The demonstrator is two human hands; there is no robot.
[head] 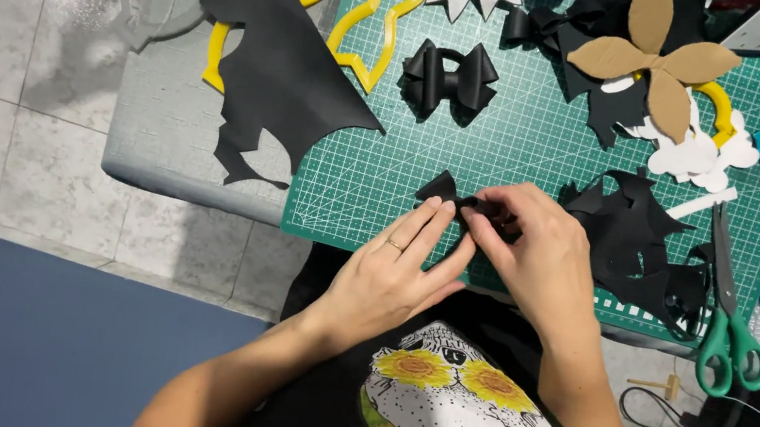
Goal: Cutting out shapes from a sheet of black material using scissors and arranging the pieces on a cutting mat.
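Item in hand: a small black bow (446, 193), unfinished, held just above the near edge of the green cutting mat (527, 135); we pinch it from both sides so its folded middle keeps its pleat. Our left hand (391, 279) has its fingers narrowed on the bow's centre, one wing showing free above the fingertips; our right hand (542, 250) is closed over the other half, thumb and forefinger pressed at the knot, and it hides that wing. Reference piece: a finished black bow (450, 78) lying flat further up the mat, apparently kept in view as a model. Stock: a large black sheet (286, 69) with cut-away edges, overhanging the mat's left border onto the grey table (161, 131). Offcuts: a heap of black scraps (635, 247) just beside the right hand. Tools: green-handled scissors (728, 318) lying closed at the right, within reach. Patterns: yellow templates (381, 18) and a brown card flower shape (659, 59) at the far side.
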